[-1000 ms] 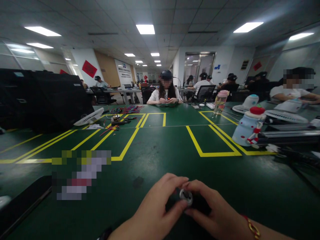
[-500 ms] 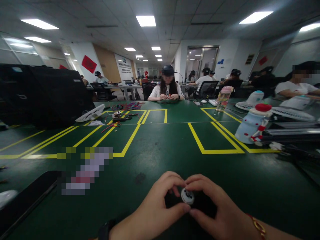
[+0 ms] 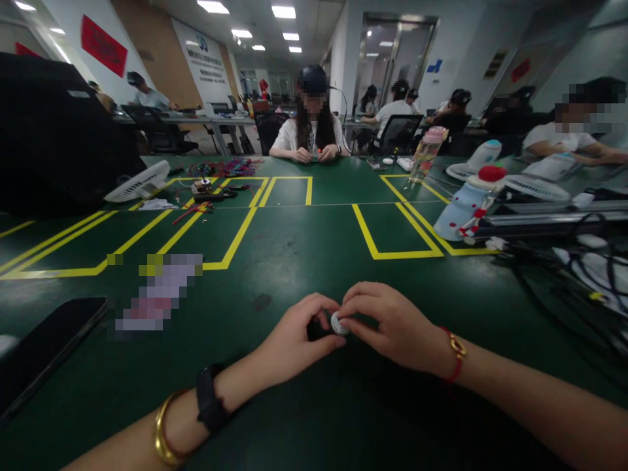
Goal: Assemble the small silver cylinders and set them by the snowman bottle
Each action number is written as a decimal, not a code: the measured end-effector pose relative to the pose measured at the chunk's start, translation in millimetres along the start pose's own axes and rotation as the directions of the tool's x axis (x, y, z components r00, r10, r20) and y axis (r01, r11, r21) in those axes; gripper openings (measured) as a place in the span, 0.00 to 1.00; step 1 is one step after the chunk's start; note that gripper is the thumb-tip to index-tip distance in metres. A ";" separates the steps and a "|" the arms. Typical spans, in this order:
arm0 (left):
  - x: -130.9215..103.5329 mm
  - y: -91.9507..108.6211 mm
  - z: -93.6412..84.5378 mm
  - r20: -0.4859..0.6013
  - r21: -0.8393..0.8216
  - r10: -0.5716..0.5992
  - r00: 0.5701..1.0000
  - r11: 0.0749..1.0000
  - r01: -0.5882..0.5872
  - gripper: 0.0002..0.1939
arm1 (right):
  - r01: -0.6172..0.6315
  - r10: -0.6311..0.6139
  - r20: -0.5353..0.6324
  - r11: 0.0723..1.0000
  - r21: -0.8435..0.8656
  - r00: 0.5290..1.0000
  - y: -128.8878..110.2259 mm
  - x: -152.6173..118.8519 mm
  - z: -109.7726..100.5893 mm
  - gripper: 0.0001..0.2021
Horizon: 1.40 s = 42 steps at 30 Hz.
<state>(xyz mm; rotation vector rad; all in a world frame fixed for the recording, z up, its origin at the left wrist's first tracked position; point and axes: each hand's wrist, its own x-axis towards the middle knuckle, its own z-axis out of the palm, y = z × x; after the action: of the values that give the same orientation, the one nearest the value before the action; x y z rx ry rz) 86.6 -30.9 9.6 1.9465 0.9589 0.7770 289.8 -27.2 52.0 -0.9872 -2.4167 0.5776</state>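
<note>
Since the earlier frame, the right hand's (image 3: pixel 392 324) fingers have closed on the small round piece (image 3: pixel 337 322), hiding its holed face. From here, it sits between both hands, above the green table (image 3: pixel 294 275). The left hand (image 3: pixel 294 337) curves around it; whether it grips, I can't tell. I'd steady the rim lightly, keeping fingertips off the face.

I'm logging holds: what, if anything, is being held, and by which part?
A small, round, pale piece, held by its rim between the fingertips of the left hand and right hand.
</note>
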 end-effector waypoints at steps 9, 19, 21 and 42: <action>-0.9 -2.3 -14.2 0.054 0.010 -0.015 0.998 1.000 0.015 0.14 | -0.103 0.134 -0.169 0.979 0.178 0.976 18.7 -3.6 9.1 0.06; -6.1 -8.6 -18.0 0.099 -0.072 -0.054 0.994 0.996 0.061 0.21 | -0.104 0.121 -0.076 0.974 0.201 0.990 23.5 -6.8 22.6 0.07; -8.2 -12.2 -17.3 0.111 -0.062 -0.076 0.991 0.995 0.083 0.25 | -0.078 0.097 -0.081 0.974 0.212 0.992 15.0 -4.2 17.0 0.10; -8.7 -4.4 -16.2 0.056 0.024 -0.029 0.998 0.999 0.027 0.39 | -0.046 0.037 -0.106 0.995 -0.089 0.994 28.6 -18.7 16.7 0.10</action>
<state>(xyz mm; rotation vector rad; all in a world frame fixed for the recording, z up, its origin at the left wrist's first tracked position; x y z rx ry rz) 67.9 -30.1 12.0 1.9611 0.9631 0.6937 307.6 -25.4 18.4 -1.0804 -2.3530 0.4224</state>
